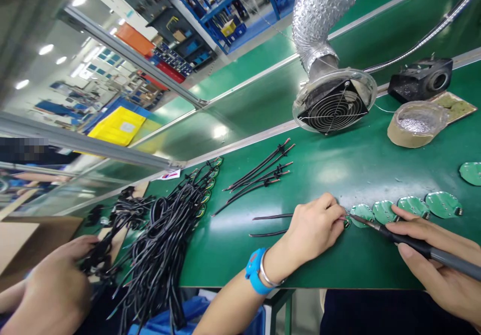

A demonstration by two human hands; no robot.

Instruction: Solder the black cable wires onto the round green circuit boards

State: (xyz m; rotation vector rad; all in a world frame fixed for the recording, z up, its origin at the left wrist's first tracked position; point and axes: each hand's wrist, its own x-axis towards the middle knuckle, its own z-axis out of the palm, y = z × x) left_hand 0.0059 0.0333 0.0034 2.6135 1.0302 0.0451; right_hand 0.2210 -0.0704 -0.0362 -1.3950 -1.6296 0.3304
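Observation:
My right hand (438,265) grips a soldering iron (417,244) like a pen, its tip pointing left over the row of small boards. My left hand (313,227), with a blue wristband (256,271) and a metal bangle on its wrist, is pinched on a cable with a reddish wire end. Its fingertips are at a small green circuit board (347,221), mostly covered by them. Two black cables (272,216) run under that hand from the left. Several round green circuit boards (413,206) lie in a row by the iron and my right fingers.
Several loose cables (255,172) lie behind my left hand. A big cable bundle (161,224) hangs over the front edge. Beyond stand a fume extractor fan (333,107), a tape roll (409,132) and a black holder (421,79). Another person's hand (60,280) touches dark cables at left.

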